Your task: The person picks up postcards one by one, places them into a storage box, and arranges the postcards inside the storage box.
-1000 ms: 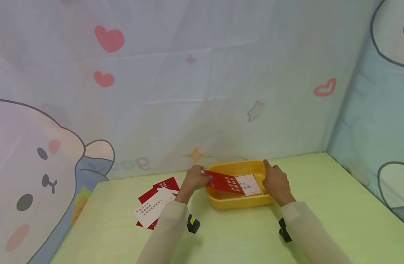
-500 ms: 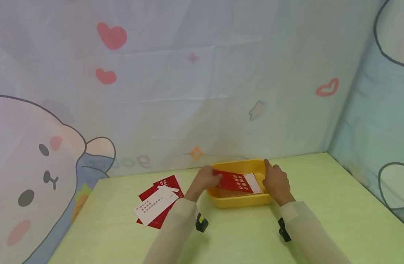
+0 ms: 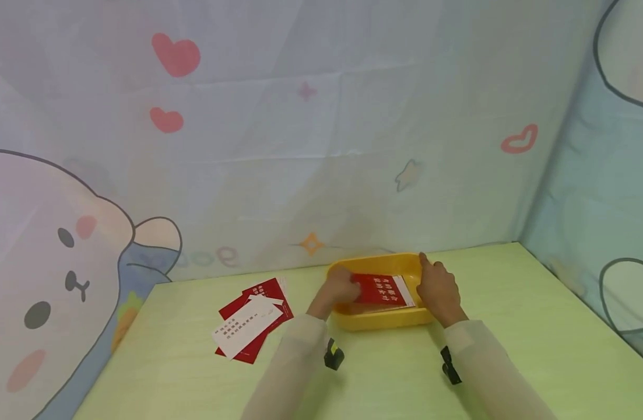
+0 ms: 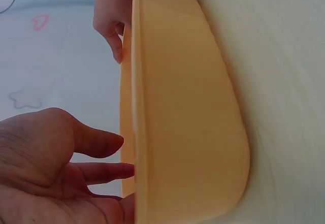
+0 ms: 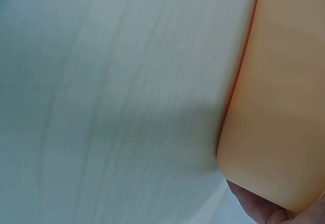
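Red card (image 3: 381, 290) lies in yellow tray (image 3: 384, 319), long axis roughly left-to-right. Left hand (image 3: 341, 286) is nearer, at the card's left end; fingertips mostly hidden, can't tell if pinching. Right hand (image 3: 439, 291) grips tray's right end.

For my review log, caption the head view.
Left hand at a red card in a yellow tray, right hand gripping the tray's end, other cards on the table.
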Motion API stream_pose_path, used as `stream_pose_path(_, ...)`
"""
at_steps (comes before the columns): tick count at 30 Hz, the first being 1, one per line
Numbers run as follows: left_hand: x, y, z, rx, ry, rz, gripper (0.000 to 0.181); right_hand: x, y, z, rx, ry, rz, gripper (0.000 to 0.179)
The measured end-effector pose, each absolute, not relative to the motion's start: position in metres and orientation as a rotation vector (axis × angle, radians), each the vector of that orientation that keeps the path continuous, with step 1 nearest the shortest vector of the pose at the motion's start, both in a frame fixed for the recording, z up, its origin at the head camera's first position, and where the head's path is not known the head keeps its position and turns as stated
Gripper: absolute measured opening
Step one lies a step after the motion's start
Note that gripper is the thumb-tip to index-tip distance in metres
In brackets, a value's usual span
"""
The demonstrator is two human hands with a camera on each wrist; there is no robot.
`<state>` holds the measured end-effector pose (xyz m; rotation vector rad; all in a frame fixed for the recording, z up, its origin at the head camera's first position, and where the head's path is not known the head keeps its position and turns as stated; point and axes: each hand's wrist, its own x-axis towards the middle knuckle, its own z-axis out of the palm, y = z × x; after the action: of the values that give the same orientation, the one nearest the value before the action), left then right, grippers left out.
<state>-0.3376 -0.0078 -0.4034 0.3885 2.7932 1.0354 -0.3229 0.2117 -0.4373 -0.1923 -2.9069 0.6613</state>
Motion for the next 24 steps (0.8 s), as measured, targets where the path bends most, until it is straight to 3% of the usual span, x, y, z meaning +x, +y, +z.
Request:
stream_pose_path(5,-0.339,-0.004,-0.407,0.355,2.790,1.013,0.011,-0.322,0.211,-0.436,-0.183,-2.898,0.656,0.068)
stream_pose_path(12,-0.336,0.003,-0.411,0.373,2.795,0.946,0.027,-0.320,0.211,-0.437,-0.174,-2.894,0.660,0.069)
stream_pose_path(18,-0.330,0.007,-0.412,0.329,2.799,0.944,0.017,-0.320,0.212,-0.436,-0.170,-2.896,0.659,0.068)
stream_pose_path(24,-0.328,0.010,-0.411,0.332,2.813,0.928,0.021,-0.319,0.212,-0.436,-0.171,-2.894,0.664,0.069)
